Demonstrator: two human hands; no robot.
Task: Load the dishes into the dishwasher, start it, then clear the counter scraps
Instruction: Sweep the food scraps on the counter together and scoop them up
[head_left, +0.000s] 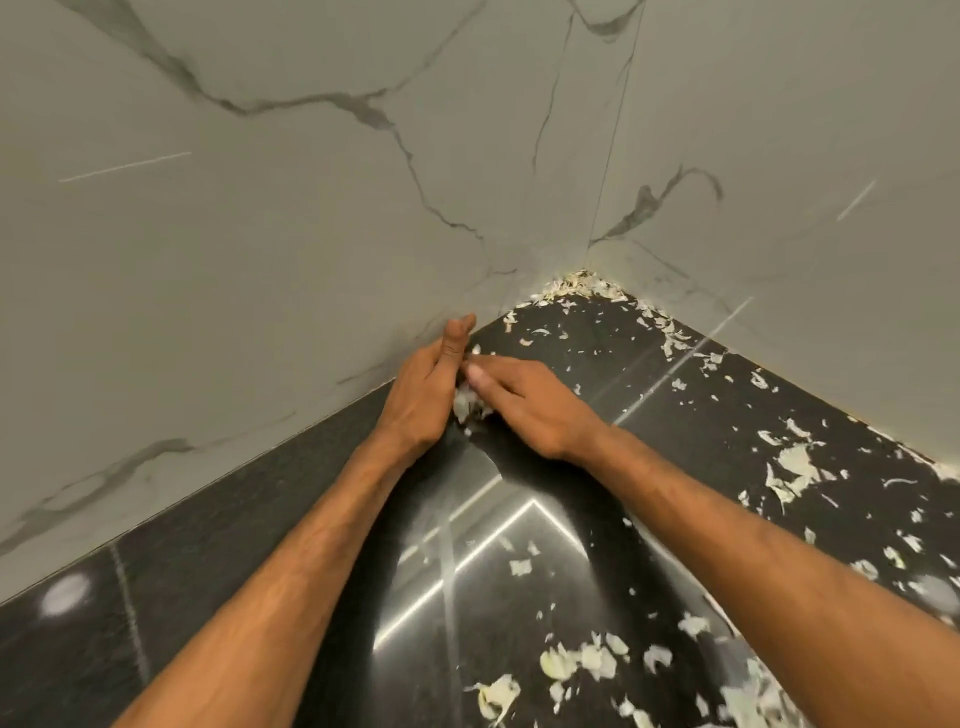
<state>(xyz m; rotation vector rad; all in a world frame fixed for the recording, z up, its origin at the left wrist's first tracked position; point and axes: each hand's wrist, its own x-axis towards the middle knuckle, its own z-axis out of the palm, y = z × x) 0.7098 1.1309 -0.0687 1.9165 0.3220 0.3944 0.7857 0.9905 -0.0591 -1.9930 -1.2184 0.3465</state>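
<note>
A glossy black tabletop (208, 597) is shown. Pale scraps (792, 467) are strewn over it — mostly on the right and near side — and a small heap (579, 285) is packed into its far corner.

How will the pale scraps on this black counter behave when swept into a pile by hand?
Probably very light and limp: the scraps are thin, curled flakes. Likely to scatter rather than roll, since they lie strewn in tiny bits. Some may cling to the glossy counter.
</note>
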